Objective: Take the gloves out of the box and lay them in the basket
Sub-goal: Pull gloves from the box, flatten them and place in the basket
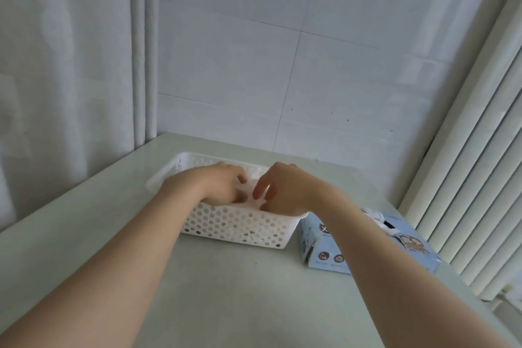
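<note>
Both sets of fingers curl downward, tips on the thin translucent white glove (pixel 250 181) lying inside the white perforated plastic basket (pixel 234 224). Left hand (pixel 220 185): fingers bunched together, low near the front wall. Right hand (pixel 285 188): thumb and forefinger hang slightly apart over the glove, other fingers tucked under. Too blurred to tell whether either hand pinches the film or just presses it.

I read this as the lay-down step, mostly done. To do it well:
- Draw your two hands apart along the basket's long side so the glove flattens.
- Press it to the floor, then lift your fingertips straight up. This film likely clings and would ride out with you otherwise.
- Hold your right forearm high. It passes over the light blue cardboard box (pixel 319 247), which stands just beside the basket's right end on the pale green tabletop (pixel 240 297).

A crumpled white glove end (pixel 377 219) pokes from the box's top slot, so more probably remain.
</note>
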{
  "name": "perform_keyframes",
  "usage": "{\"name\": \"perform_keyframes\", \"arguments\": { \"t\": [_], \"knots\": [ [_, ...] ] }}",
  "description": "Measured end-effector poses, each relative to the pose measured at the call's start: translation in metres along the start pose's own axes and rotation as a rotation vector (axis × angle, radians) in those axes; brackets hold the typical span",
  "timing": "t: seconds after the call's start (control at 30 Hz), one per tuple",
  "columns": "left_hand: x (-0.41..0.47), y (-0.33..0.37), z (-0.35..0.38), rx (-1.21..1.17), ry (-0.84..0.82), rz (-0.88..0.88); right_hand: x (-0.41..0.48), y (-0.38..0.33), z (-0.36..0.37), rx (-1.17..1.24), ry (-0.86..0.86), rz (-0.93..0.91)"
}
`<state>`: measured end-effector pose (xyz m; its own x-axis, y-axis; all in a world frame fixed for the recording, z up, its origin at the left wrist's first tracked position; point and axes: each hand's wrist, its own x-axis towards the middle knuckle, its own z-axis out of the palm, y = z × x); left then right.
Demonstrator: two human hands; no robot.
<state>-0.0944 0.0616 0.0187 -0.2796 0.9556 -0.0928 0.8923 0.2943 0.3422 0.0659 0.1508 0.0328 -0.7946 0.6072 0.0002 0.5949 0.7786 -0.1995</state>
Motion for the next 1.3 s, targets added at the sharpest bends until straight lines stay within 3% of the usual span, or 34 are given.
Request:
{"name": "perform_keyframes", "arguments": {
  "t": [0.27, 0.47, 0.6, 0.73, 0.87, 1.0, 1.13, 1.2, 1.3],
  "knots": [
    [0.006, -0.004, 0.002, -0.013, -0.115, -0.012, -0.008, 0.008, -0.003, 0.049, 0.001, 0.037],
    [0.009, -0.003, 0.002, -0.021, -0.145, -0.036, -0.018, 0.014, -0.001, 0.016, 0.219, 0.047],
    [0.006, -0.001, 0.002, -0.020, -0.105, -0.024, -0.023, 0.019, 0.006, -0.046, 0.118, 0.087],
    [-0.004, 0.017, -0.006, 0.031, 0.060, 0.004, -0.032, 0.029, 0.018, 0.165, 0.358, 0.053],
    [-0.004, 0.041, 0.000, -0.082, 0.351, 0.121, -0.047, 0.056, 0.025, 0.342, 0.646, 0.059],
    [-0.011, 0.078, 0.022, -0.110, 0.563, 0.305, -0.069, 0.088, 0.027, 0.343, 0.684, 0.127],
    [-0.018, 0.110, 0.056, -0.068, 0.725, 0.432, -0.090, 0.120, 0.033, 0.201, 0.615, 0.208],
    [-0.019, 0.120, 0.072, -0.068, 0.747, 0.502, -0.098, 0.132, 0.037, 0.095, 0.620, 0.250],
    [-0.021, 0.132, 0.094, -0.038, 0.651, 0.627, -0.103, 0.141, 0.041, 0.186, 0.653, 0.265]
  ]
}}
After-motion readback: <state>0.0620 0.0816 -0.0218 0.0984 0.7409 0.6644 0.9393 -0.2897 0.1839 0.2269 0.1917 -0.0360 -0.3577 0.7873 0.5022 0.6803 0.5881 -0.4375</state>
